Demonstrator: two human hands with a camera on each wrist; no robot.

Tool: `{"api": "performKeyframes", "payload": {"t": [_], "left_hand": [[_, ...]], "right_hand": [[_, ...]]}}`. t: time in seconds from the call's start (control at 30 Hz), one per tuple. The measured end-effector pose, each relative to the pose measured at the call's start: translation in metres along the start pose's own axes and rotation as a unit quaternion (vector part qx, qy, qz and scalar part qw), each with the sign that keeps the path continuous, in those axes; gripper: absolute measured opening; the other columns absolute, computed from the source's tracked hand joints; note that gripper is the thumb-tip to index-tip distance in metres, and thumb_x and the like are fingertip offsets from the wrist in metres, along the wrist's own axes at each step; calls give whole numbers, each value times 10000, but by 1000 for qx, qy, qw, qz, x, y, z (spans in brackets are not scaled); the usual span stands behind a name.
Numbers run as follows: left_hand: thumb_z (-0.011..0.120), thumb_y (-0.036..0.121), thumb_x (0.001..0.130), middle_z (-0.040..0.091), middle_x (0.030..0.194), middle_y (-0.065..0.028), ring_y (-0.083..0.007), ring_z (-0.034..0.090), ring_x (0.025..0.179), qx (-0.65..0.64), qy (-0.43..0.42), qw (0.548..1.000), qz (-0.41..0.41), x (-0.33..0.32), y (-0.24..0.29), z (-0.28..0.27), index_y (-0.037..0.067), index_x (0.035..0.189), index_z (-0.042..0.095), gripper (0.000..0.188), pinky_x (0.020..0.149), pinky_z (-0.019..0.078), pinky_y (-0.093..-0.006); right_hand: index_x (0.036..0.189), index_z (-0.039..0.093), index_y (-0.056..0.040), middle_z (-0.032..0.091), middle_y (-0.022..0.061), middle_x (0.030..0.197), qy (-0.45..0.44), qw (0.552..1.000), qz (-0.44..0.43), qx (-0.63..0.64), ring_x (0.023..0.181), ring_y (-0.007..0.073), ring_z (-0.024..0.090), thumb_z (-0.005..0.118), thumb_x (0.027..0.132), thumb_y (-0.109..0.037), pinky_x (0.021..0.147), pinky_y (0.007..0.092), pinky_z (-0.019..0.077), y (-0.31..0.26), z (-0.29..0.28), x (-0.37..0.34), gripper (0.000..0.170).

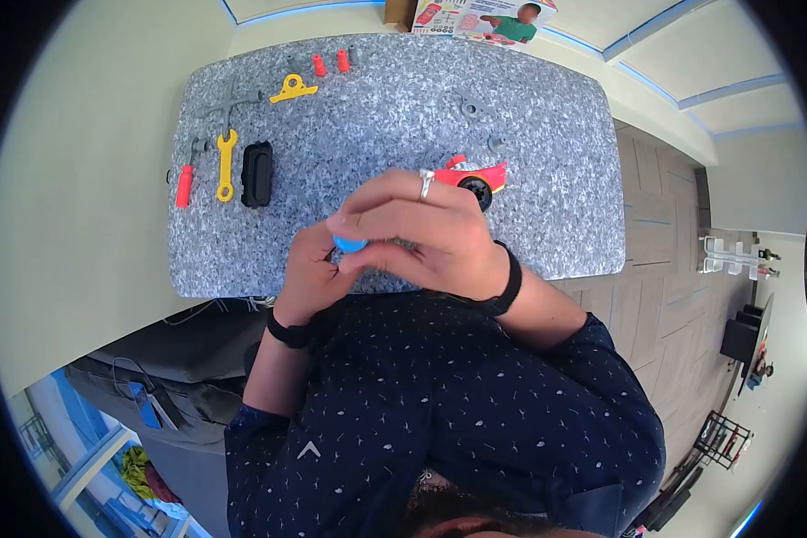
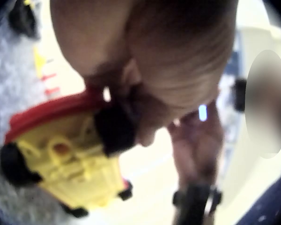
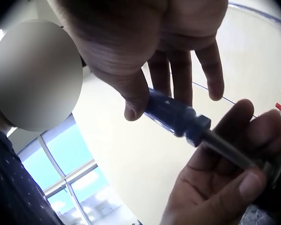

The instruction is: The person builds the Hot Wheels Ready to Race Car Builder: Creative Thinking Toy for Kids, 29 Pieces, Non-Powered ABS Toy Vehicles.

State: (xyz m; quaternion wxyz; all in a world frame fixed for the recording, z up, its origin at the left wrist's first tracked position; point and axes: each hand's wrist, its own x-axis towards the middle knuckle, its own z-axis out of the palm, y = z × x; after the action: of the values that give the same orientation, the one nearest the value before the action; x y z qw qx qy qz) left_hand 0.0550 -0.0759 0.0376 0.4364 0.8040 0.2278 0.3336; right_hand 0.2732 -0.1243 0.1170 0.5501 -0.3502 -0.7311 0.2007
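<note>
My right hand (image 1: 430,229) pinches the blue handle of a toy screwdriver (image 3: 171,112) between thumb and fingers. Its grey shaft points down to my left hand (image 3: 215,187), where the thumb lies beside the tip. Low over the table, my left hand grips a toy car (image 2: 70,154) at one of its black wheels (image 2: 114,131). The car has a red body and a yellow underside, which faces the left wrist camera. Much of it is hidden behind my right hand in the head view, where a red side and a black wheel (image 1: 478,190) show.
On the speckled table (image 1: 547,233) lie a yellow wrench (image 1: 226,166), a black tray (image 1: 257,175), a red-handled screwdriver (image 1: 185,186) and a grey cross-shaped wrench (image 1: 229,108). Farther back are a yellow part (image 1: 292,88) and red pegs (image 1: 320,65). A printed box (image 1: 484,20) stands behind.
</note>
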Motion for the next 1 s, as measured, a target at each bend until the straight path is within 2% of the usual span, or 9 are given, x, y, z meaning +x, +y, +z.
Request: {"api": "performKeyframes", "payload": {"t": [0.1,0.3,0.4,0.5,0.63,0.7,0.8,0.93,1.0], "left_hand": [[845,123,961,844,1179,-112,-244,829,1082,-19,-16,998,-57,5,10,-1,65,1294,785,344,909,617,-372],[867,163,972,847,1204,-87,-235,824,1109,-108,16,991,-78,4,12,6,75,1330,773,381,938,617,-366],[873,180,975,848,1214,-78,-238,823,1117,-80,50,994,-46,6,10,8,84,1316,783,366,937,620,-367],[884,166,947,847,1199,-86,-246,825,1114,-27,3,997,-75,0,4,4,86,1300,787,375,939,623,-380],[866,111,905,842,1169,-92,-268,827,1098,42,-52,997,-24,-10,-19,-2,84,1284,788,388,942,625,-396],[843,77,886,837,1150,-94,-282,828,1080,-37,-13,995,-87,-13,-24,4,81,1259,791,377,932,625,-404],[827,56,873,838,1121,-93,-305,827,1041,-85,11,994,-63,-5,-13,11,76,1200,789,330,905,624,-405],[788,47,907,837,1097,-100,-311,826,993,-66,34,997,-22,8,8,9,63,1152,778,246,877,623,-395],[756,43,935,838,1096,-101,-308,826,982,-33,24,999,-11,0,-4,7,60,1150,776,217,873,624,-387]], "right_hand": [[1144,786,-41,750,122,1183,28,997,51,-41,1030,292,772,954,852,-102,852,384,631,-7,-3,1,342],[1126,732,-48,752,132,1164,6,1000,-7,16,987,300,769,976,842,-114,820,388,622,0,1,0,379],[1101,715,-56,749,137,1156,-5,999,-21,35,970,304,765,966,857,-102,807,389,617,3,10,-5,353],[1057,698,-60,739,138,1129,55,998,-21,20,923,300,748,945,878,-75,783,396,609,0,18,-5,305],[984,657,-64,731,126,1103,68,993,-12,-96,829,256,712,978,845,-72,708,364,581,16,23,-22,350],[918,635,-77,751,124,1108,62,992,32,-107,804,219,723,1032,799,-95,657,322,569,21,34,-34,415],[1014,721,-55,745,132,1142,79,989,120,-24,888,239,739,1030,788,-82,719,336,584,8,36,-38,383],[1378,726,-44,738,139,1191,78,994,49,-49,1025,284,741,966,830,-52,852,378,611,3,23,-13,598],[1528,677,-61,720,140,1201,4,998,-10,-56,1059,308,721,898,879,-38,913,411,616,11,15,-13,687]]}}
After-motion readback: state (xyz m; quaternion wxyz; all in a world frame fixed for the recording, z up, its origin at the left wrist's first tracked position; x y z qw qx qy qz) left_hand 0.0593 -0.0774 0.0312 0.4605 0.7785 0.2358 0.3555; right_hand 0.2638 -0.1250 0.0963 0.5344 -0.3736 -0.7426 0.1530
